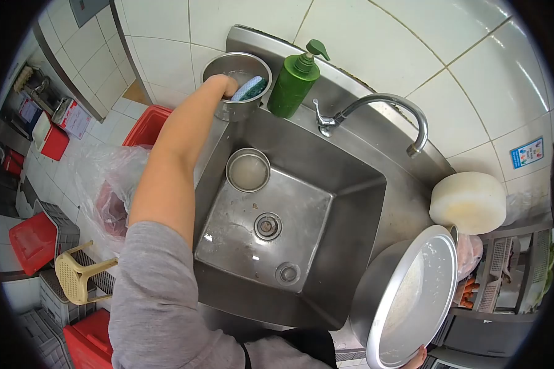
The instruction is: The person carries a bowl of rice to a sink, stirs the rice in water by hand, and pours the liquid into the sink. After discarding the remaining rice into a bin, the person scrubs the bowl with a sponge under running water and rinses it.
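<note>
My left hand point(226, 87) reaches into a round steel pot point(232, 112) at the sink's back left corner. Its curled fingers are closed at the near end of a blue and green sponge point(250, 88); their tips are hidden. At the lower right, my right hand point(417, 359) grips the rim of a large metal basin point(375, 289). The basin is tilted, with pale residue on its inner wall. Inside the steel sink point(289, 203), a small round metal bowl point(248, 170) sits at the upper left and a small clear round item point(287, 273) lies near the front.
Behind the sink stand a green pump bottle point(294, 86) and a curved faucet point(381, 98). A thick white round block point(468, 202) is at the right, above a rack point(498, 270) of baskets. Plastic bags point(114, 190), a beige stool point(74, 273) and red bins point(34, 243) are at the left.
</note>
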Demonstrator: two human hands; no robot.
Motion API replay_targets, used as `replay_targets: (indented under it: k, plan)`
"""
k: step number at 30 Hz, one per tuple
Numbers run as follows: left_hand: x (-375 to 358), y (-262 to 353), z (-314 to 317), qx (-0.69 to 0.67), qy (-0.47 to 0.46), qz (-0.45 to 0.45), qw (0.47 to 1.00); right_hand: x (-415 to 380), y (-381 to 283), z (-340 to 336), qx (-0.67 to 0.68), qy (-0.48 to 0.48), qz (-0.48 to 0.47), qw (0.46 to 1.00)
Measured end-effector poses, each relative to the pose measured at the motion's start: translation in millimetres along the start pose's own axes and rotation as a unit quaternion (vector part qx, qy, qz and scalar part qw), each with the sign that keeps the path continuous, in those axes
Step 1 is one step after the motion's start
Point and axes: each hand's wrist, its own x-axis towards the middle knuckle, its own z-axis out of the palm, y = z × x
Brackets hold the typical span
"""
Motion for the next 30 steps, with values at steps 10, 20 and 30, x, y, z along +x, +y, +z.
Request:
replay_targets:
  k: [10,20,30]
  plan:
    - [-23,14,-19,-0.153,-0.226,-0.055,0.96,39,45,5,0.087,0.022,-0.132,0.987]
    - [-163,108,-18,0.122,0.465,0.138,0.866,-76,-73,45,-0.147,0.23,-0.48,0.834]
    - [-316,504,102,-0.205,0.131,0.589,0.771,-157,-206,153,0.242,-0.44,-0.256,0.826]
